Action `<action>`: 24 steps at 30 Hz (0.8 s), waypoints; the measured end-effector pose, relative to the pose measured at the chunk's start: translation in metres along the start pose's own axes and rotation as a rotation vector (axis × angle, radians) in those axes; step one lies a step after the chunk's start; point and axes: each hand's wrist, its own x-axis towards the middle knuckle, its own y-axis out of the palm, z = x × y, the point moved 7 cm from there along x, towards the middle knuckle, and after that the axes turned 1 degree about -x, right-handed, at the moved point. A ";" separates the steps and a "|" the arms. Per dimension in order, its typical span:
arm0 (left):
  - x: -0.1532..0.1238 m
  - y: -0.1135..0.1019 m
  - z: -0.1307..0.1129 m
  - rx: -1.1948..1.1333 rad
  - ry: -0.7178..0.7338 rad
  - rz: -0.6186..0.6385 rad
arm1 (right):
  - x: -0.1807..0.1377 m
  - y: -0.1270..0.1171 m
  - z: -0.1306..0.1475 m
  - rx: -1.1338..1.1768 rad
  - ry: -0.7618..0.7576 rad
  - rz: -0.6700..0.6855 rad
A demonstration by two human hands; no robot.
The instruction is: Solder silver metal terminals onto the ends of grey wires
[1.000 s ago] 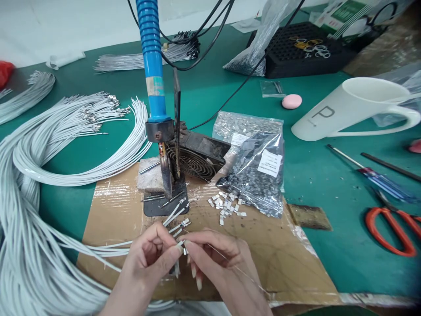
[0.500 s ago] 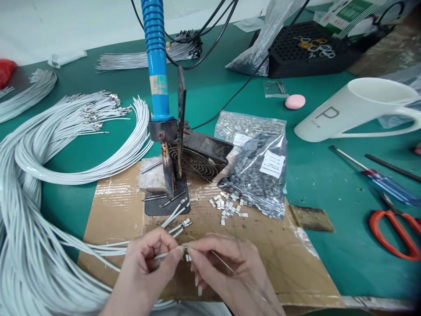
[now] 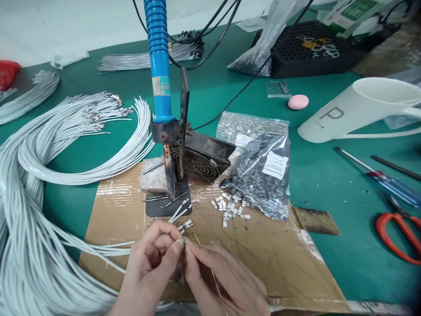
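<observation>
In the lower middle of the head view, my left hand [image 3: 153,265] is closed, thumb and index finger pinched at the end of a white wire that is mostly hidden by the fingers. Several white wires [image 3: 108,251] run in from the left behind this hand. My right hand [image 3: 222,274] pinches right against the left fingertips, and a thin solder wire [image 3: 215,281] passes through its fingers. What lies between the touching fingertips is too small to make out. Just beyond, wire ends with metal terminals [image 3: 186,225] rest on the cardboard [image 3: 283,263].
A blue-handled soldering iron [image 3: 160,66] stands tip down above a black plate [image 3: 158,210], beside a fan [image 3: 200,162]. Loose metal terminals [image 3: 232,208] lie before a parts bag [image 3: 263,184]. Left is a wire bundle [image 3: 29,210]; right are scissors [image 3: 388,237], a screwdriver [image 3: 391,184] and a mug [image 3: 342,118].
My right hand has turned and its fingers have drawn in, and the solder wire now stands steeper. The small metal piece seen below the fingertips is now hidden. The view has shifted slightly.
</observation>
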 end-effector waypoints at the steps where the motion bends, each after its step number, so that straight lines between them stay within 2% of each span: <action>1: 0.001 0.000 -0.002 -0.013 0.008 -0.004 | 0.000 0.000 0.002 -0.017 -0.037 -0.005; 4: 0.002 -0.001 -0.006 -0.028 0.044 -0.031 | 0.005 0.003 -0.002 0.051 -0.018 0.039; 10: 0.003 0.004 -0.006 -0.166 0.056 -0.105 | 0.008 0.018 -0.026 0.328 0.265 0.139; 12: 0.002 0.005 -0.004 -0.215 0.044 -0.120 | 0.005 0.022 -0.028 0.373 0.307 0.139; 15: 0.003 0.005 -0.003 -0.247 0.031 -0.114 | 0.004 0.019 -0.023 0.313 0.210 0.055; 19: 0.007 0.000 -0.004 -0.181 0.051 -0.120 | 0.005 0.013 -0.013 0.196 0.059 -0.027; 22: 0.009 -0.002 -0.008 -0.124 0.071 -0.137 | 0.009 0.011 -0.016 0.208 0.073 -0.029; 24: 0.009 0.000 -0.011 -0.107 0.061 -0.130 | 0.012 0.012 -0.022 0.279 0.154 0.029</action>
